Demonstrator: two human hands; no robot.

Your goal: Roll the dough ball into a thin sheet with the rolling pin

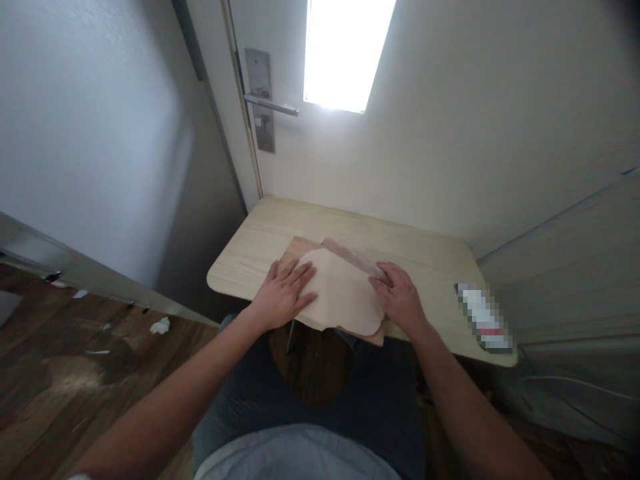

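Observation:
A pale, cream-coloured sheet [345, 290] with rounded corners lies across the front of the table, over a tan sheet [299, 247] that shows at the upper left and lower right. Along the upper right edge runs a narrow brownish strip [350, 255]; whether it is separate or a folded edge I cannot tell. My left hand [284, 293] lies flat on the left side of the sheets, fingers apart. On the right, my right hand [399, 293] has its fingers curled over the end of the strip, at the sheet's edge.
The light wood table [425, 250] stands against a white door with a lever handle [273, 105] and a bright window. A phone-like object [484, 320], blurred out, lies at the table's right end. White scraps [160, 326] are on the floor at left.

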